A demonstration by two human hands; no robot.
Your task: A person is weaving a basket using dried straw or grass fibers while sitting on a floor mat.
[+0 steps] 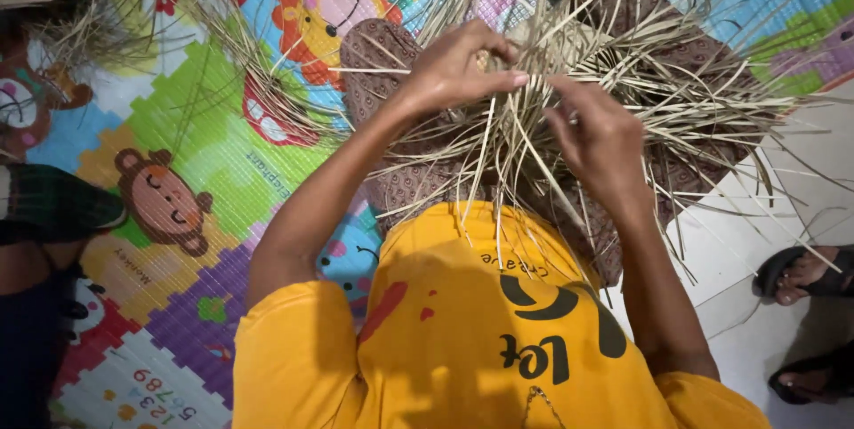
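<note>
Right between left hand (458,68) and right hand (600,140), dry woven strips (525,126).

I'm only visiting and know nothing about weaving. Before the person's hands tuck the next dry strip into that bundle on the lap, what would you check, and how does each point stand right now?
1. Left hand has a grip on the pale dry straw strips: ok, fingers pinch a strand.
2. Right hand steadies the bundle: ok, it rests among the strips.
3. Work sits on the brown patterned cloth over the lap: ok.
4. Loose ends free of tangles: not ok, they splay every way.
5. Spare straw within reach: ok, a pile lies on the colourful foam play mat.
6. Weave tightness: cannot tell.
</note>
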